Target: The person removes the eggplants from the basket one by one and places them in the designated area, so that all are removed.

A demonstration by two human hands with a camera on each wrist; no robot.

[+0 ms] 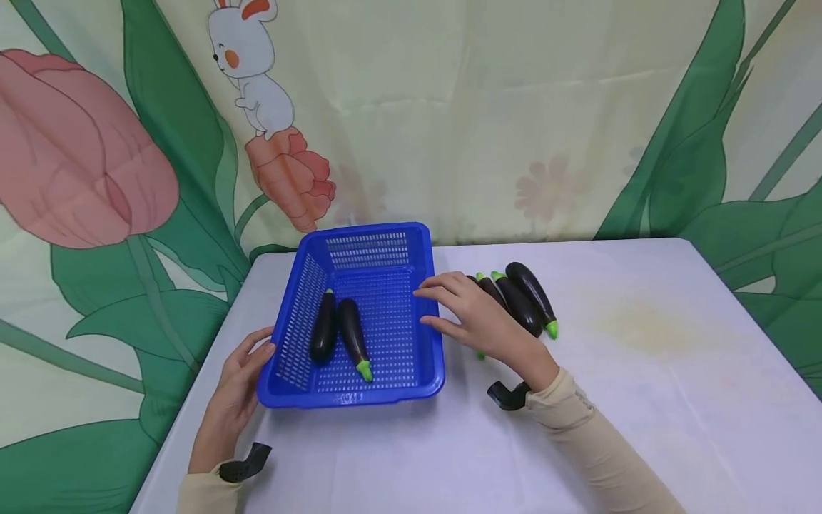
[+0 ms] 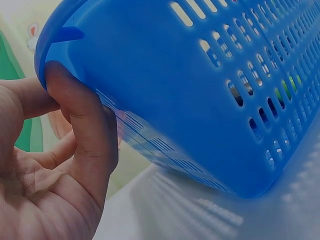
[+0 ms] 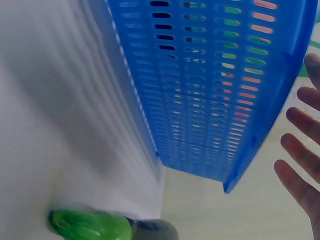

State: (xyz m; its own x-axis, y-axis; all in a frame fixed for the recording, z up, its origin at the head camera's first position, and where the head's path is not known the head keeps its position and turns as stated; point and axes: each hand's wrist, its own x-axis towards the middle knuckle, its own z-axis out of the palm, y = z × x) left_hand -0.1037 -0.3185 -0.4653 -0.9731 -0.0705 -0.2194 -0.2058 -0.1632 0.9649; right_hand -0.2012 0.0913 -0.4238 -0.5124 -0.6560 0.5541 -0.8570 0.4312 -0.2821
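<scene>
A blue plastic basket (image 1: pixel 349 401) stands on the table with two dark eggplants (image 1: pixel 352 332) lying in it, their caps bright green. At its left side my left hand (image 1: pixel 232 396) grips the rim; the left wrist view has the fingers (image 2: pixel 90 135) hooked beneath the lip. My right hand (image 1: pixel 472 314) hovers by the right rim, fingers spread and holding nothing. Behind that hand several more eggplants (image 1: pixel 531 289) lie on the table, partly hidden by it. A green eggplant cap (image 3: pixel 95 225) shows low in the right wrist view.
A white cloth covers the table (image 1: pixel 642 400), whose right edge slopes away at the far right. A printed curtain (image 1: pixel 488 128) with flowers and a rabbit hangs behind. Black wrist mounts (image 1: pixel 509 396) sit at both cuffs.
</scene>
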